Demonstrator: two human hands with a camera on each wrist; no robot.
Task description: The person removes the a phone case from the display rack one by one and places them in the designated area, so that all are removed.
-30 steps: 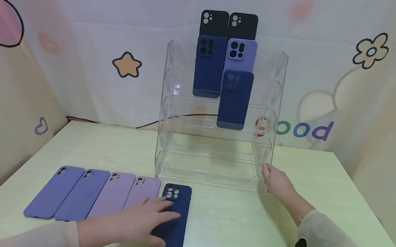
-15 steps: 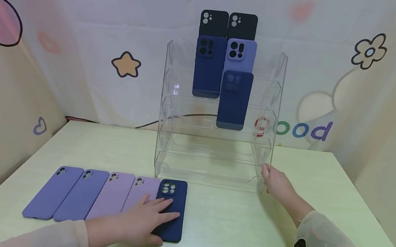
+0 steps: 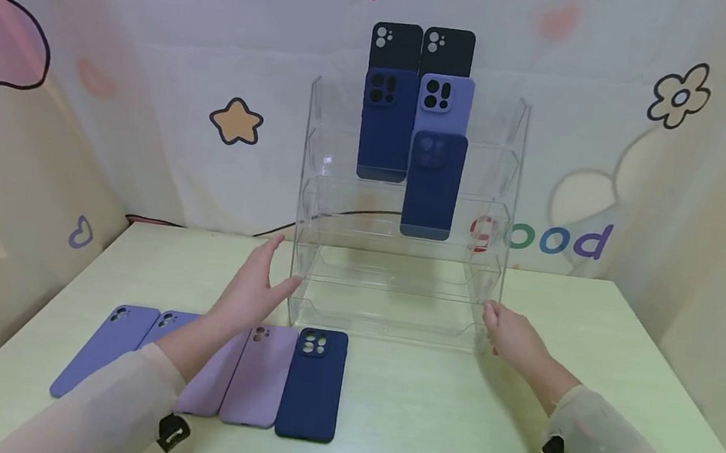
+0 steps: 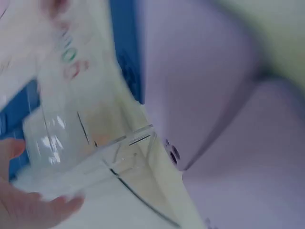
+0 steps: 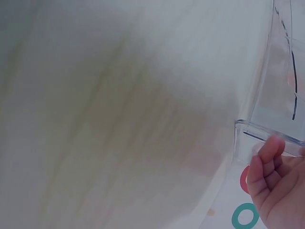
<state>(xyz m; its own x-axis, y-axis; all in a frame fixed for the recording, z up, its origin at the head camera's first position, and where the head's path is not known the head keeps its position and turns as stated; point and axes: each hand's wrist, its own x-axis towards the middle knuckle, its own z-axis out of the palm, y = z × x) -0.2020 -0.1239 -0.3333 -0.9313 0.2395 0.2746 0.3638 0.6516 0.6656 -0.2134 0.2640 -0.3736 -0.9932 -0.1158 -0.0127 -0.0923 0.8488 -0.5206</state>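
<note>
I see my left hand spread wide, thumb touching the lower left edge of the clear rack. My right hand rests relaxed against the rack's lower right edge. The dark blue phone case lies on the table, just below my left hand.

Rack at table centre, cases in row front-left, hands at rack's L/R sides.
</note>
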